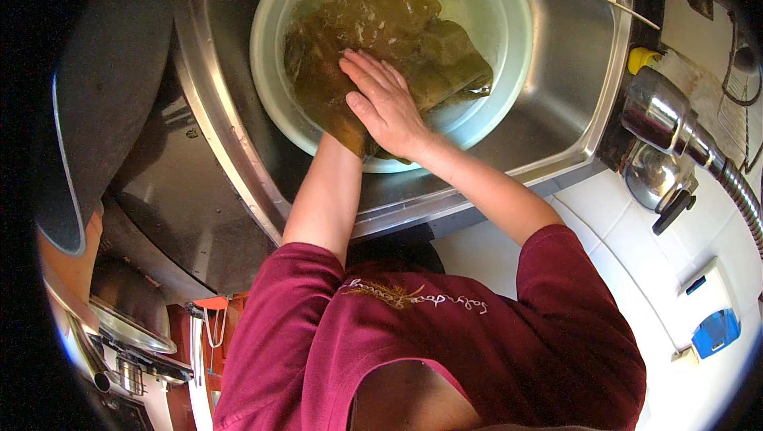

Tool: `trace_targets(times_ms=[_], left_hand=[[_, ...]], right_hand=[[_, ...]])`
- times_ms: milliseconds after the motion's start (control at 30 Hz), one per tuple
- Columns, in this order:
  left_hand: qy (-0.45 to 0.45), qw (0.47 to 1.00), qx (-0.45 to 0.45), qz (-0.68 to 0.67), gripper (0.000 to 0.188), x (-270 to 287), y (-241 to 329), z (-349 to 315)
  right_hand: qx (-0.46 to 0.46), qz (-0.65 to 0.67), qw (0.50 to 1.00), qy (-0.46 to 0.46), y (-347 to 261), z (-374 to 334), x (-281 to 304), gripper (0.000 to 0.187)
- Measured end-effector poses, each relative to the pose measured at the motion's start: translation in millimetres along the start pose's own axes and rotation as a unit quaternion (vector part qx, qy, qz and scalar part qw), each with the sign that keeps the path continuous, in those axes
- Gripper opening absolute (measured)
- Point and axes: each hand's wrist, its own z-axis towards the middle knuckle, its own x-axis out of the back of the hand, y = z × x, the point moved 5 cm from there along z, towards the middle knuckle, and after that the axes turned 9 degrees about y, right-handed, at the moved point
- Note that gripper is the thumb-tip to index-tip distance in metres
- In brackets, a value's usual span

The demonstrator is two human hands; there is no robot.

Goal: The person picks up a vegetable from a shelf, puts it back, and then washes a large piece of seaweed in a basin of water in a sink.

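Note:
A pale green round basin stands in the metal sink with water in it. Wide, wet, olive-brown sheets, like kelp or large leaves, lie partly folded in the water. My right hand rests flat on one sheet, its fingers stretched out side by side. From below, my left forearm reaches over the basin's near rim and passes under that sheet. The sheet hides my left hand and its fingers, and one corner hangs over my left wrist.
The stainless steel sink surrounds the basin, with a dark counter to its left. At the right are a shiny metal fitting with a flexible hose, a steel lid with a black knob, and a blue-and-white object.

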Motion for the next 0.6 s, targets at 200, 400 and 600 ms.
trace_targets(times_ms=[200,400,600], left_hand=[[-0.047,0.999,-0.024,0.015,0.042,-21,-8,-3],[-0.099,0.994,-0.036,-0.022,0.042,-4,6,-12],[-0.152,0.985,-0.047,-0.066,0.043,-25,20,6]], right_hand=[[0.024,-0.150,0.985,0.077,20,51,9,0.055],[-0.032,-0.014,0.999,-0.033,-3,-5,6,0.044],[-0.019,0.002,0.985,0.171,10,59,40,0.041]])
